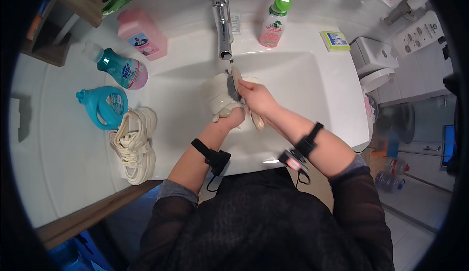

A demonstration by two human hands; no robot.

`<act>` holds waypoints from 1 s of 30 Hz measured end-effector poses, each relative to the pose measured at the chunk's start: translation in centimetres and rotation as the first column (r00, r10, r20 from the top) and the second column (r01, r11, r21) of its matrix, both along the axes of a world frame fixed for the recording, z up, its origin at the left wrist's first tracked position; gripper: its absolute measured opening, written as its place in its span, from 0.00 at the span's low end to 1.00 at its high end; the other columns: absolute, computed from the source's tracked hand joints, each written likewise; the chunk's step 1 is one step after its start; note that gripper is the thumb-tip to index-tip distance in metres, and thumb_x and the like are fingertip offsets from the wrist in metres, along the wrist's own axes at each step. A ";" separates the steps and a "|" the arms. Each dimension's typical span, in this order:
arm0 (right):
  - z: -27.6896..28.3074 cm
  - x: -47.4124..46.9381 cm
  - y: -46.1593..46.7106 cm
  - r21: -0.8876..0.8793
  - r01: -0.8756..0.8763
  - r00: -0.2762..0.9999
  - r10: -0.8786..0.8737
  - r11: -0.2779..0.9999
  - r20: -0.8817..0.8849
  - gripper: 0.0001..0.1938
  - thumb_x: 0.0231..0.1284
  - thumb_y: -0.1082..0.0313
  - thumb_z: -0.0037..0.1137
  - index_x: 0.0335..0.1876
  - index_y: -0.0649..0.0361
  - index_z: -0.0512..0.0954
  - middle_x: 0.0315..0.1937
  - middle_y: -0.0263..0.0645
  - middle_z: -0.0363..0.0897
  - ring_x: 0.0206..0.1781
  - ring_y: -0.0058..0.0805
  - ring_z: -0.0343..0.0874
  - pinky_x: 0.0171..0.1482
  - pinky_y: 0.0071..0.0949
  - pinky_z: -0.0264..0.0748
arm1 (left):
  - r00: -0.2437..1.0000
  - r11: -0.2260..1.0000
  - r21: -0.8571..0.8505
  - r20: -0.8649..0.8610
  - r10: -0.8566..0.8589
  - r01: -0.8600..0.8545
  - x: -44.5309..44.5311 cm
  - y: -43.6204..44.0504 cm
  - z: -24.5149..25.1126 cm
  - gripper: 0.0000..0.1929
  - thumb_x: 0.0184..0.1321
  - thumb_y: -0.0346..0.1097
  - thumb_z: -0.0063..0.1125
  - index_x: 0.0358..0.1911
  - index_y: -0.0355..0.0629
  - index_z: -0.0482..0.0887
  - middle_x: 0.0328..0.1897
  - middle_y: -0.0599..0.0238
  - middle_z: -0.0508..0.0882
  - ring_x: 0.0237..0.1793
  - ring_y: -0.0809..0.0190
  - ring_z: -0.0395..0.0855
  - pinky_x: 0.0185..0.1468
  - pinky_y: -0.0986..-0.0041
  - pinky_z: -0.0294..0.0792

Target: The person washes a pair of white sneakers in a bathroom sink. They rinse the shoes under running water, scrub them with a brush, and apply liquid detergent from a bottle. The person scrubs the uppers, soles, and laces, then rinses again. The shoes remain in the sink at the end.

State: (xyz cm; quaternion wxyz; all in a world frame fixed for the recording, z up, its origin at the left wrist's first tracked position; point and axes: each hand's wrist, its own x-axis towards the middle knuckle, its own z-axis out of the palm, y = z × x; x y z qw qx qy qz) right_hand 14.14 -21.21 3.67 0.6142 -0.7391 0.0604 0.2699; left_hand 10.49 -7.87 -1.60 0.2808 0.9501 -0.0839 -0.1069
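Over the white sink basin (296, 87), my left hand (236, 117) is partly hidden in the opening of a cream sneaker (218, 93) and holds it up beneath the tap. My right hand (256, 95) grips a pale-handled scrubbing brush (236, 76) against the shoe's grey part. A thin stream of water runs from the chrome faucet (224, 32) close to the shoe. Another pale, elongated thing (257, 120) shows below my right hand; what it is I cannot tell. A second cream sneaker with laces (135, 146) lies on the counter left of the basin.
Left of the basin stand a blue detergent jug (106, 106), a teal bottle (124, 69) and a pink bottle (144, 36). Behind it are a green-topped spray bottle (274, 18) and a small green-and-white box (335, 40). A power strip (417, 34) is at the right wall.
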 end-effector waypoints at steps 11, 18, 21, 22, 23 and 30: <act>1.1 1.4 -4.0 0.175 0.050 0.977 -0.012 0.983 -0.212 0.22 0.73 0.62 0.49 0.69 0.56 0.71 0.25 0.26 0.69 0.22 0.16 0.64 0.24 0.20 0.68 | 0.977 0.997 -0.034 -0.201 -0.072 0.067 -1.2 3.2 0.7 0.19 0.66 0.45 0.49 0.55 0.43 0.80 0.59 0.54 0.81 0.60 0.49 0.76 0.65 0.60 0.65; 2.6 0.8 1.9 0.145 0.064 0.996 -0.055 0.987 -0.070 0.25 0.70 0.64 0.49 0.72 0.57 0.67 0.30 0.30 0.73 0.23 0.16 0.67 0.25 0.21 0.70 | 0.992 0.995 0.095 0.117 -0.050 0.039 -0.8 1.1 -0.2 0.18 0.65 0.43 0.49 0.55 0.46 0.80 0.55 0.55 0.83 0.57 0.48 0.78 0.64 0.59 0.66; 2.9 1.8 2.0 0.112 0.142 0.990 -0.142 0.984 -0.013 0.26 0.70 0.65 0.49 0.72 0.57 0.67 0.31 0.30 0.74 0.24 0.16 0.67 0.25 0.22 0.70 | 0.968 0.965 0.203 0.153 -0.199 0.167 -0.8 0.9 0.4 0.18 0.64 0.40 0.49 0.55 0.47 0.79 0.59 0.55 0.80 0.59 0.48 0.76 0.63 0.59 0.67; 3.2 1.5 1.7 0.066 0.204 0.979 -0.202 0.977 -0.028 0.26 0.70 0.65 0.49 0.72 0.58 0.67 0.31 0.30 0.74 0.24 0.16 0.67 0.25 0.22 0.70 | 0.962 0.971 0.186 0.200 -0.184 0.147 -0.8 1.2 0.7 0.17 0.64 0.40 0.49 0.55 0.47 0.79 0.60 0.55 0.80 0.59 0.48 0.76 0.63 0.59 0.67; 3.5 1.1 1.2 0.061 0.097 0.995 -0.096 0.993 -0.020 0.26 0.70 0.64 0.49 0.72 0.57 0.67 0.31 0.30 0.75 0.24 0.17 0.68 0.25 0.22 0.70 | 0.971 0.974 0.189 0.179 -0.162 0.128 -0.6 1.5 1.1 0.17 0.64 0.39 0.49 0.55 0.47 0.79 0.61 0.55 0.79 0.60 0.49 0.75 0.63 0.59 0.67; 3.5 0.5 -0.1 -0.200 -0.058 0.962 0.109 0.978 0.251 0.26 0.70 0.64 0.52 0.72 0.55 0.68 0.30 0.30 0.77 0.23 0.17 0.70 0.28 0.22 0.72 | 0.967 0.961 0.117 0.004 -0.254 0.252 -0.6 2.8 1.9 0.17 0.65 0.41 0.49 0.55 0.47 0.80 0.61 0.56 0.79 0.61 0.50 0.75 0.65 0.60 0.65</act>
